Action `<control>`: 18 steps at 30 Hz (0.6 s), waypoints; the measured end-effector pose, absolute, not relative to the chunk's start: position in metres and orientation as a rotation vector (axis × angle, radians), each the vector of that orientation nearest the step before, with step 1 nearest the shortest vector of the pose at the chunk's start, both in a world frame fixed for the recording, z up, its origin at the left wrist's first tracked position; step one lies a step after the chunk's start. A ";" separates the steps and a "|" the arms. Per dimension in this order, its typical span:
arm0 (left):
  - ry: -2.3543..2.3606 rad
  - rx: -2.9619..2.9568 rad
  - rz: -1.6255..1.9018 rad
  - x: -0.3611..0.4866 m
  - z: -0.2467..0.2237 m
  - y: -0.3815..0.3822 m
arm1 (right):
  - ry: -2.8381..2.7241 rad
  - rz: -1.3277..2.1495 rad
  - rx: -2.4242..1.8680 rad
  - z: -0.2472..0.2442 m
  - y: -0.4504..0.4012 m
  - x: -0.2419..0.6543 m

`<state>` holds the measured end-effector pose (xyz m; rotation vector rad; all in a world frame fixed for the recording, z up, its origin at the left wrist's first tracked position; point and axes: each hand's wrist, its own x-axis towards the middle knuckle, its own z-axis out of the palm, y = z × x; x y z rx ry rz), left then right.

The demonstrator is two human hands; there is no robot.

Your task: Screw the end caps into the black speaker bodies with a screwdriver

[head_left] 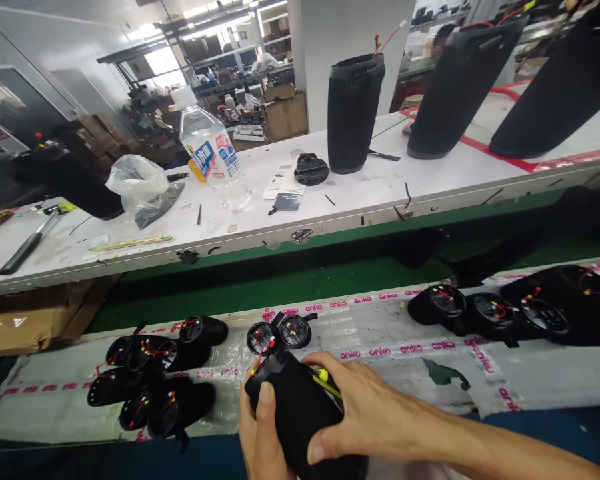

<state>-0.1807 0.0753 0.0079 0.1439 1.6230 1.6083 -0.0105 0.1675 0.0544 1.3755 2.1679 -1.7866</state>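
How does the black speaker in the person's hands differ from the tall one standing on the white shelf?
The speaker in hand lies tilted, gripped by the left hand and right hand; the shelf speaker stands upright, untouched. The held one has its end parts dangling out on red and yellow wires; the shelf one shows only wires poking from its top. Both are black and fabric-covered.

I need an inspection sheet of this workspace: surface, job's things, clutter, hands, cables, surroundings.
Surface: plastic sheet printed "anko", by a green belt.
Job's things: black speaker body, held in both hands; speaker parts at left, more at right.
Clutter: water bottle, plastic bag, hammer on the white shelf.
Hands: left hand and right hand grip the body.
Cables: red and yellow wires.
Surroundings: upright speakers, cardboard boxes.
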 end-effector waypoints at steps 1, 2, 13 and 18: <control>1.607 0.114 1.595 -0.181 0.011 0.078 | 2.140 -1.938 1.396 0.047 0.168 -0.012; 1.586 0.088 1.592 -0.181 0.013 0.080 | 2.096 -2.116 1.404 0.040 0.169 -0.013; 1.326 -0.009 1.662 -0.164 -0.001 0.068 | 1.555 -3.046 0.942 0.002 0.169 -0.007; 1.204 -0.036 1.624 -0.173 -0.014 0.070 | 1.637 -2.989 1.046 0.008 0.162 -0.013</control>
